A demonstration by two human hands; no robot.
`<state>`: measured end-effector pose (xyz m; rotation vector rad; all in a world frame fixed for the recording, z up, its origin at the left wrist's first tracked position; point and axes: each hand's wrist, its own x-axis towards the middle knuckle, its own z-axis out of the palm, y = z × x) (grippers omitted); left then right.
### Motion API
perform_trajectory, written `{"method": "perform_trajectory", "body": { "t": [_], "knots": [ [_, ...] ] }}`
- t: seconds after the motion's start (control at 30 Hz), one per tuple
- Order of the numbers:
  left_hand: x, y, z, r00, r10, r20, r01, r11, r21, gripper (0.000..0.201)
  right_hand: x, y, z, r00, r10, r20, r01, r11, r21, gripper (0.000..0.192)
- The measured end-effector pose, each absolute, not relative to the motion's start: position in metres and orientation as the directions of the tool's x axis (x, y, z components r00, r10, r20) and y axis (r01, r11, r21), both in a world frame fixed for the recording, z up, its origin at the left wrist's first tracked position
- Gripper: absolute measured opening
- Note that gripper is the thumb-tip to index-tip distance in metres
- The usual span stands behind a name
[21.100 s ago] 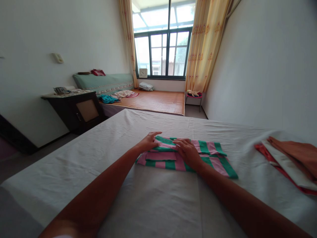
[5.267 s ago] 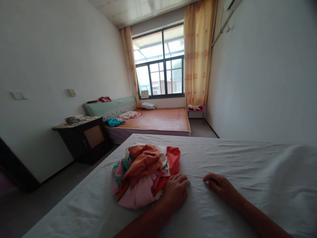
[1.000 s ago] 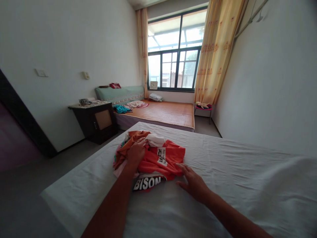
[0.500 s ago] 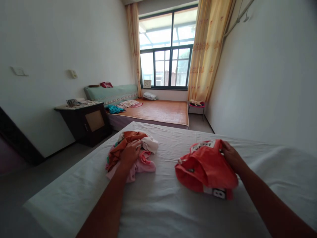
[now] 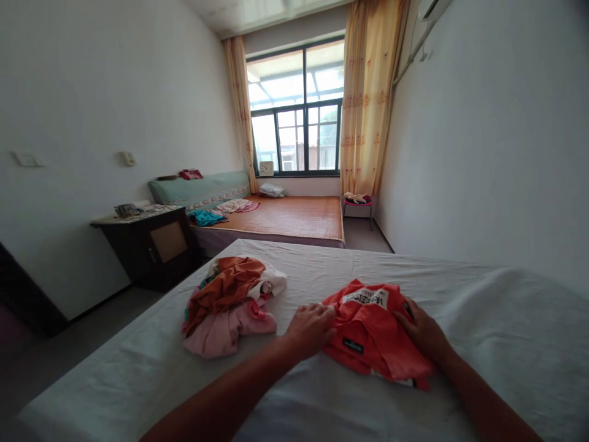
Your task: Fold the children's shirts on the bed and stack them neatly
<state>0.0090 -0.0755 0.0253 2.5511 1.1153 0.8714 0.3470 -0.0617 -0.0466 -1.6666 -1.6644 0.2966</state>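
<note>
A crumpled red garment [image 5: 368, 334] with a white printed patch and a small dark label lies on the white sheet [image 5: 285, 393]. I cannot tell which kind of garment it is. My left hand [image 5: 310, 329] is at its left edge, fingers curled onto the cloth. On the opposite side, my right hand [image 5: 424, 331] grips the right edge, with the thumb on top. To the left of my left hand sits a heap of clothes: a rust-brown piece [image 5: 225, 285], a pink piece [image 5: 221, 334] and a white piece [image 5: 275, 281].
Beyond the sheet stands a bed [image 5: 294, 218] with a brown mat and more clothes on it. A dark cabinet [image 5: 147, 245] is at the left, and a small stool [image 5: 358, 201] stands near the curtain [image 5: 365, 123]. A white wall [image 5: 483, 153] runs along the right.
My left hand has left the clothes heap and moved right to the red garment. The red garment now lies flatter, its printed patch more visible. The view has tilted up slightly.
</note>
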Motion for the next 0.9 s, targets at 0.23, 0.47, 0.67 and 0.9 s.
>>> {"method": "perform_trajectory", "body": {
  "t": [0.23,0.47,0.67,0.9],
  "knots": [
    [0.013,-0.067,-0.002,0.435,0.789,0.433,0.538,-0.613,0.578,0.026,0.347,-0.066,-0.032,0.216,0.913,0.347,0.69,0.109,-0.716,0.048],
    [-0.047,-0.03,0.017,-0.069,0.855,0.514,0.468,-0.427,0.774,0.023,0.323,-0.082,0.004,0.11,0.987,0.115,0.187,0.093,-0.978,0.057],
    [-0.07,-0.014,0.008,-0.163,0.894,0.417,0.354,-0.341,0.871,0.026,0.321,-0.078,-0.009,0.036,0.997,0.064,0.285,0.051,-0.957,0.061],
    [-0.063,-0.025,0.013,0.031,0.973,0.229,0.235,-0.229,0.945,0.051,0.311,-0.088,-0.019,-0.348,0.928,0.134,0.511,0.307,-0.803,0.085]
  ]
}}
